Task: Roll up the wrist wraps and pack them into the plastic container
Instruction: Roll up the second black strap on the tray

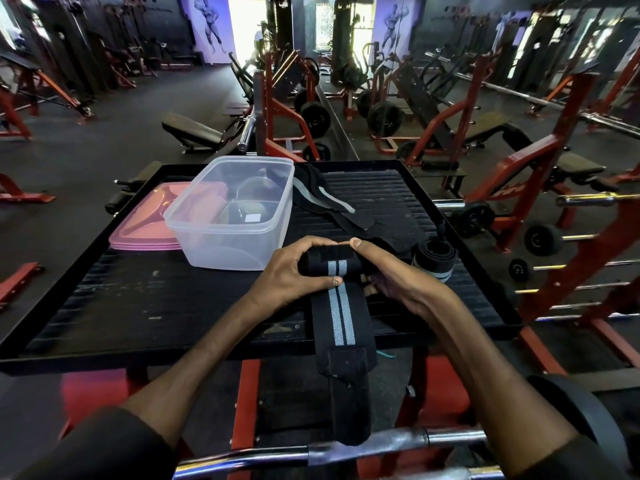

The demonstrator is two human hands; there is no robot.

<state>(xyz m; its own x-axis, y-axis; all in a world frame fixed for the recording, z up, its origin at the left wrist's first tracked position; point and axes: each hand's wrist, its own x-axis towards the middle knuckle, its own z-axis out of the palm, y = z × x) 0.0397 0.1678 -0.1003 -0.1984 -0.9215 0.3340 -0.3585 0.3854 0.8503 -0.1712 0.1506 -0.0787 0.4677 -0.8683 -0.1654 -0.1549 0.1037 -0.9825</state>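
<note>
Wrap (341, 317), black with 2 pale blue stripes, lies at the near edge of the tray (138, 306). Its far end is wound into a short roll and its long tail hangs over the tray's front edge toward the person. The left hand (291, 271) curls round the roll's left end and the right hand (391, 271) grips its right end, with fingertips of both meeting on top. The step in hand is the rolling itself, and judging by the length of tail left it is at an early stage. The next move calls for turning the roll toward the body with the edges kept square and the band taut, then closing the end tab. 1 finished roll (433, 261) stands just right of the right hand, and flat wraps (322, 195) lie beyond, beside the container (194, 216). The container is open, with no wrap visible inside and a pink lid (145, 223) at its left. No brand or writing can be read; a white sticker (254, 218) in the container looks blank.
</note>
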